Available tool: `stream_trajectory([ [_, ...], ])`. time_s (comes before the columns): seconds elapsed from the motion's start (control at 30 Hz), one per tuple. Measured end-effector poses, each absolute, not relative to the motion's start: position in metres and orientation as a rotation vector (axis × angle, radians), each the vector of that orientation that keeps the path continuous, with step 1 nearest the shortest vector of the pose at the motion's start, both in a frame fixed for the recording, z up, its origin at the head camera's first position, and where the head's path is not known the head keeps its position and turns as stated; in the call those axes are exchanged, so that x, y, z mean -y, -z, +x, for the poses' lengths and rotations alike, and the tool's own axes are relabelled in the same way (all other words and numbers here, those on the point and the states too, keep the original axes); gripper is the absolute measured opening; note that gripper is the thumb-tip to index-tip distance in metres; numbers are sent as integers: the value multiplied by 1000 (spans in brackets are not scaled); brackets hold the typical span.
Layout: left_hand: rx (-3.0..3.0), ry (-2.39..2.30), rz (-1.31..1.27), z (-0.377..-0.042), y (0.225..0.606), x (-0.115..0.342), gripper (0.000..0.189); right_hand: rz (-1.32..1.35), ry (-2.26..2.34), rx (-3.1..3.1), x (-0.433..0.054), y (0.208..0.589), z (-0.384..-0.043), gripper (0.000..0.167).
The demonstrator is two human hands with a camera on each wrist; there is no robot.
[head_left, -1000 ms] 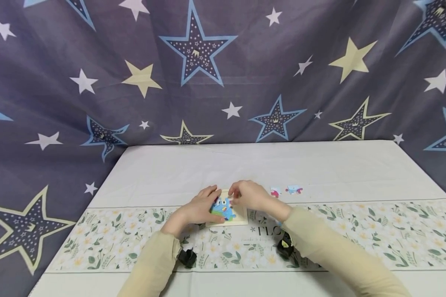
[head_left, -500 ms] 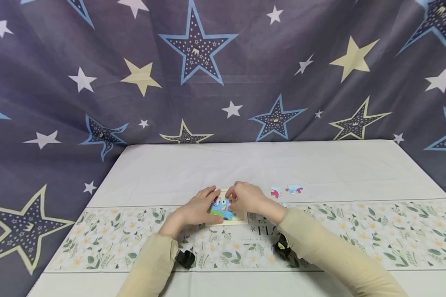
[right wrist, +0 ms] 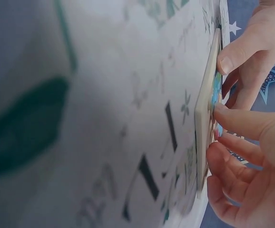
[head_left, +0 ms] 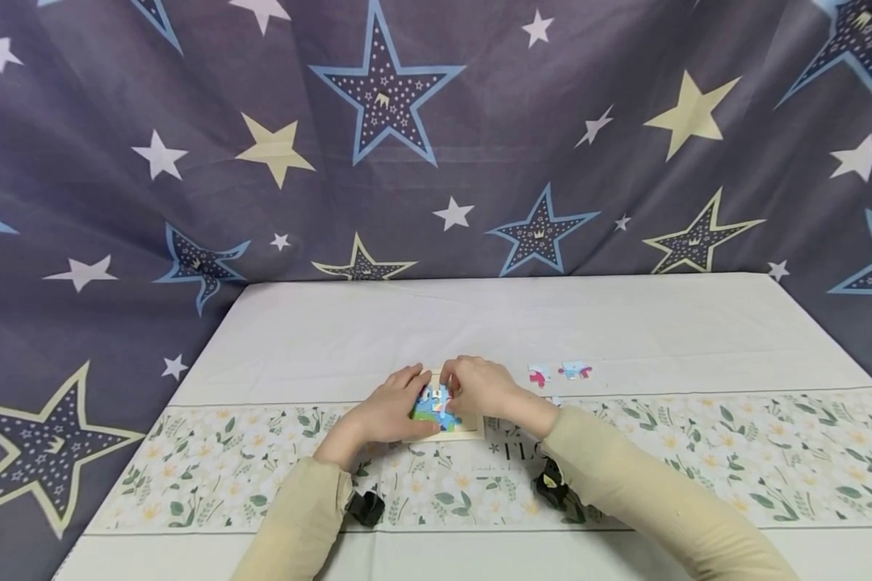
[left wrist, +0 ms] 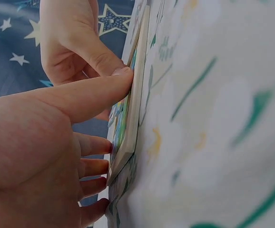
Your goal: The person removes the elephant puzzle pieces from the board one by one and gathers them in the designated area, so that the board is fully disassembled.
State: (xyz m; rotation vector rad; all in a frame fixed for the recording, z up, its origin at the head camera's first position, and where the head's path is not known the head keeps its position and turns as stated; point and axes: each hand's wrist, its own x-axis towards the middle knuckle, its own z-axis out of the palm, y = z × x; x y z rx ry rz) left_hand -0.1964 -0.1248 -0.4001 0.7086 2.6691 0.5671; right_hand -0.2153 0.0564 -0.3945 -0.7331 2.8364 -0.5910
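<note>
A small wooden jigsaw tray (head_left: 472, 436), partly filled with a blue cartoon picture (head_left: 429, 403), lies on the table in the head view. My left hand (head_left: 387, 410) spans its left side. In the left wrist view the left thumb (left wrist: 102, 91) presses straight on the tray's near rim, the other fingers reaching along the side. Over the tray's right part, my right hand (head_left: 483, 386) pinches a jigsaw piece (right wrist: 219, 130) between thumb and fingers, against the picture. Most of that piece is hidden by the fingers; whether it sits flush I cannot tell.
Two loose jigsaw pieces, a pink-and-white one (head_left: 539, 375) and a blue-and-pink one (head_left: 575, 370), lie to the right behind the right hand. Part of another light piece (head_left: 555, 400) shows beside the right wrist. A floral runner (head_left: 262, 468) crosses the white table.
My right hand has shifted slightly left and settled on the tray with the piece. The left hand has stayed almost in place. The loose pieces have not moved.
</note>
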Motion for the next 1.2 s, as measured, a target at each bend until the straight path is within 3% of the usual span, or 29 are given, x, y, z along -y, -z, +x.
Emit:
stream_trajectory([
  [0.63,-2642,-563,753,-198,401,127,80,-739,735,-2763,-60,397,-218,28],
  [1.2,-2647,-562,732,-198,402,126,80,-784,897,-2751,-66,396,-217,15],
])
